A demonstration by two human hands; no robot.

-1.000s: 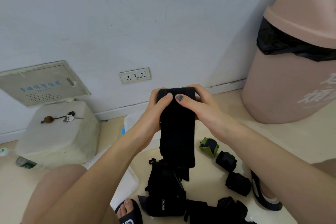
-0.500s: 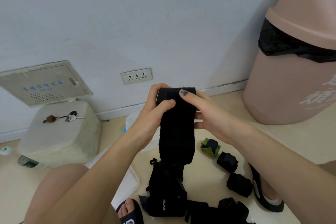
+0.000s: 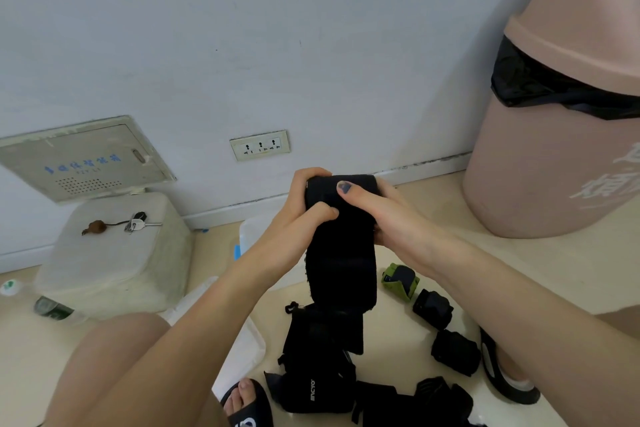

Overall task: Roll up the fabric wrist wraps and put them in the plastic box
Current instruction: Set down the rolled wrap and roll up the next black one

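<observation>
- Down at the feet, a heap of loose black wraps (image 3: pixel 322 354) on the floor, three rolled ones (image 3: pixel 433 308) to the right.
- Mid-air now: left hand (image 3: pixel 294 218) and right hand (image 3: pixel 388 218) both have their grip clamped on the wrap (image 3: pixel 341 239), roll at the top, tail hanging free.
- Risk: let the thumbs slacken and the roll likely springs loose.
- Beyond the hands, the plastic box (image 3: pixel 249 232), mostly hidden.
</observation>
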